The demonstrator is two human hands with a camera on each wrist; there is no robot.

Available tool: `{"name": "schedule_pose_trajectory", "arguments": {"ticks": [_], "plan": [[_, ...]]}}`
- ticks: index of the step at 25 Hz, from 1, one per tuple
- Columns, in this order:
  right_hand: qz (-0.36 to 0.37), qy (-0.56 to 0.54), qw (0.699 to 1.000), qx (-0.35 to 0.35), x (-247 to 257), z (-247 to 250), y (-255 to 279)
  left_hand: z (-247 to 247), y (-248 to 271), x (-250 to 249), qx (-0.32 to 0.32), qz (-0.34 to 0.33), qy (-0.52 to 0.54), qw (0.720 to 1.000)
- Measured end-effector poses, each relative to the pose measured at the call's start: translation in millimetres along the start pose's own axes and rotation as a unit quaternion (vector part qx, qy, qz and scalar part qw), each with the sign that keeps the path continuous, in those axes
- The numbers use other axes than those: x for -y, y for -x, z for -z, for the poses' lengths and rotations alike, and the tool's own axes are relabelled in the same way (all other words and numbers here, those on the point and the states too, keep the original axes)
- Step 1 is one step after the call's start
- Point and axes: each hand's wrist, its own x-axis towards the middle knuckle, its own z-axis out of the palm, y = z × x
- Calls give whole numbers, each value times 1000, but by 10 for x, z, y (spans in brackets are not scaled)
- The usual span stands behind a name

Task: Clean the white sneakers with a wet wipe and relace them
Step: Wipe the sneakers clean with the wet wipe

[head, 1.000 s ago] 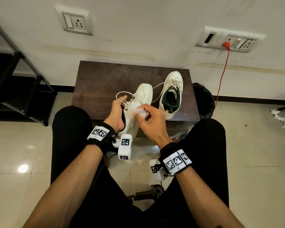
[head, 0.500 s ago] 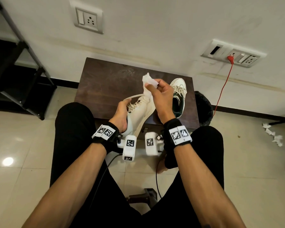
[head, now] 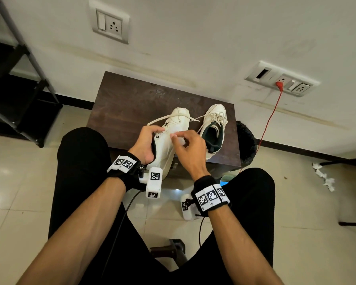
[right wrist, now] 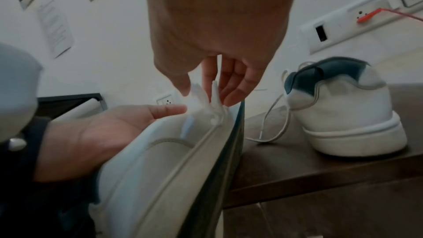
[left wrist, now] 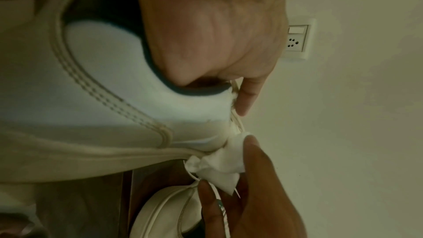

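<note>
My left hand (head: 147,140) grips a white sneaker (head: 173,138) by its collar, tilted on its side over the near edge of the dark table (head: 127,103); the same sneaker (left wrist: 96,111) fills the left wrist view. My right hand (head: 188,147) pinches a crumpled white wet wipe (left wrist: 219,162) against that shoe's side near the laces, and the wet wipe (right wrist: 210,100) shows between thumb and fingers in the right wrist view. The second sneaker (head: 214,128) stands upright on the table at the right, loosely laced; this second sneaker (right wrist: 343,115) shows its heel.
A black bin (head: 245,145) stands beside the table's right edge. A red cable (head: 269,120) runs from a wall socket (head: 282,81) down to the floor. Crumpled tissues (head: 323,175) lie on the floor at the right. A black rack (head: 19,89) stands at the left.
My right hand, which had lifted the wipe up above the shoe, has come back down and holds it against the sneaker's side. The left hand keeps its grip on the shoe.
</note>
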Motion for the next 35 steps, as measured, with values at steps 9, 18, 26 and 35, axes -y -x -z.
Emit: {"name": "schedule_pose_trajectory", "arguments": {"ticks": [9, 18, 26, 35], "plan": [[2, -41, 997, -73, -22, -216, 148, 8, -34, -44, 30, 8, 16, 999], [30, -2, 1000, 6, 82, -183, 10, 41, -61, -96, 62, 3, 33, 998], [23, -9, 1000, 18, 232, -238, 286, 26, -88, -114, 78, 13, 57, 995], [36, -10, 998, 44, 300, -202, 243, 4, -80, -110, 90, 16, 77, 993]]}}
